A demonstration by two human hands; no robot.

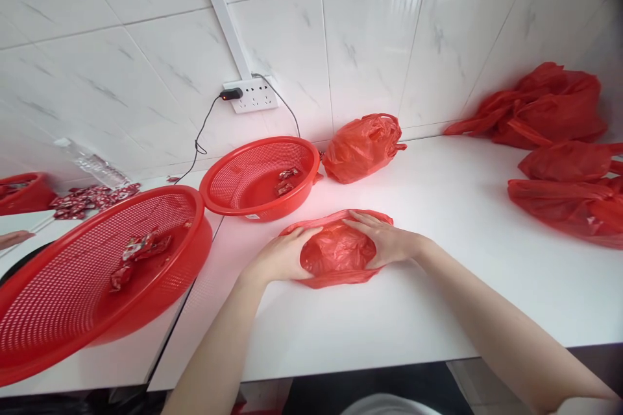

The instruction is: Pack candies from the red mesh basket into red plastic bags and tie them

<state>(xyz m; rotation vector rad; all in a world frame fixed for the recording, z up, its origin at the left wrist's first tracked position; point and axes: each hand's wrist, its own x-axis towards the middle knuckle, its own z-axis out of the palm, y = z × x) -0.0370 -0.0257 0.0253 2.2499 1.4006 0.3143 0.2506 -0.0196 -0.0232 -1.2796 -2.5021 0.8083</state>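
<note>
A thin red plastic bag point(335, 256) lies on the white table with its mouth spread wide, and its crinkled inner lining shows. At the left side of this mouth is my left hand point(285, 254), thumb and fingers apart, the fingertips just inside the rim. Opposite it, my right hand point(384, 240) presses against the right side of the mouth, fingers stretched toward the far edge and thumb toward the near one. Both hands touch the bag's walls. I cannot see anything inside the bag other than folded film.
Left stand a large red colander point(141, 318) and a smaller red basket point(257, 213), each with a few wrapped pieces. A filled red bag point(363, 149) rests by the wall; more red bags point(549, 107) lie right. A socket strip point(256, 96) is on the wall. Another person's hand point(14, 238) shows far left.
</note>
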